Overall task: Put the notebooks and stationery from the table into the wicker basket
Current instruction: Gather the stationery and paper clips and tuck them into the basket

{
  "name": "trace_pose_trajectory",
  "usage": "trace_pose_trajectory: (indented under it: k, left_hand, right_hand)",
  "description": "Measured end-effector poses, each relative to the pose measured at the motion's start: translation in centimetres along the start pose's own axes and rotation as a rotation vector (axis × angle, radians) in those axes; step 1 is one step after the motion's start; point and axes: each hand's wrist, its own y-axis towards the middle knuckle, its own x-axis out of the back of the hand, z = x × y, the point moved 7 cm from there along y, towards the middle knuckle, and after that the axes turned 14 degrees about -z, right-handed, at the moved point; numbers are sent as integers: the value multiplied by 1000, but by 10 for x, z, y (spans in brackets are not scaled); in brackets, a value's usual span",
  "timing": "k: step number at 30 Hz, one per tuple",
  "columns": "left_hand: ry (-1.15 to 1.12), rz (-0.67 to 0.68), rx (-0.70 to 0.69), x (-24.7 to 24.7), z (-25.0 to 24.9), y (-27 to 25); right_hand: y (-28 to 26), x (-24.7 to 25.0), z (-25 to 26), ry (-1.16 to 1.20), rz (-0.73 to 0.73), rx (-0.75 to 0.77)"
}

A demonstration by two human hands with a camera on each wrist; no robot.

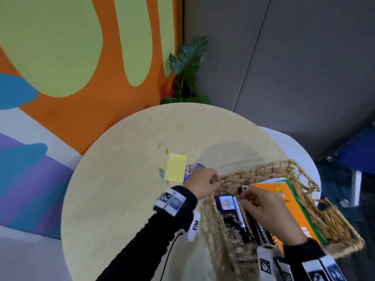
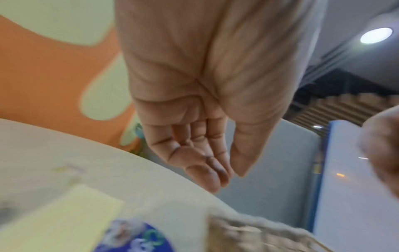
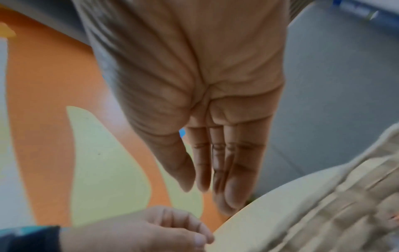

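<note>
The wicker basket [image 1: 263,169] stands at the table's right edge and holds an orange notebook [image 1: 284,203], a small picture card [image 1: 226,202], pens and loose clips [image 1: 235,232]. My left hand [image 1: 216,182] hovers at the basket's near-left corner, thumb and fingers pinched on a thin paper clip. My right hand [image 1: 243,196] is over the basket's inside, fingertips pinched on another small clip. A yellow sticky pad [image 1: 176,167], a round blue sticker [image 1: 194,168] and scattered paper clips [image 1: 161,173] lie on the table left of the basket. The wrist views are blurred and show no clip.
The round pale wood table [image 1: 121,199] has more clips [image 1: 162,146] beyond the pad. A potted plant [image 1: 188,67] stands behind the table against an orange and green wall. The basket's right side overhangs toward the floor and a blue seat [image 1: 359,151].
</note>
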Motion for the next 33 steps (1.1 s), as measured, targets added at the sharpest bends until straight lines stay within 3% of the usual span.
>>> trace_pose_trajectory:
  k: [3,6,10,14,20,28,33]
  left_hand:
    - [-13,-170,169,33,70,-11]
    - [25,-252,308,48,136,-28]
    - [45,-261,396,51,191,-50]
    - [28,-274,423,51,222,-64]
    - [19,-237,352,43,226,-56]
    - [165,13,75,-1,173,1]
    - [322,155,8,-15,161,17]
  right_hand:
    - [19,-39,52,110,9,87]
    - [33,-108,80,36,89,98]
    - [45,-194,78,-130,210,0]
    - [48,-235,60,-271,261,-80]
    - [51,-252,48,-365,225,-130]
    - [43,-255,42,-370,197,-130]
    - [36,-253,38,-351,219,-120]
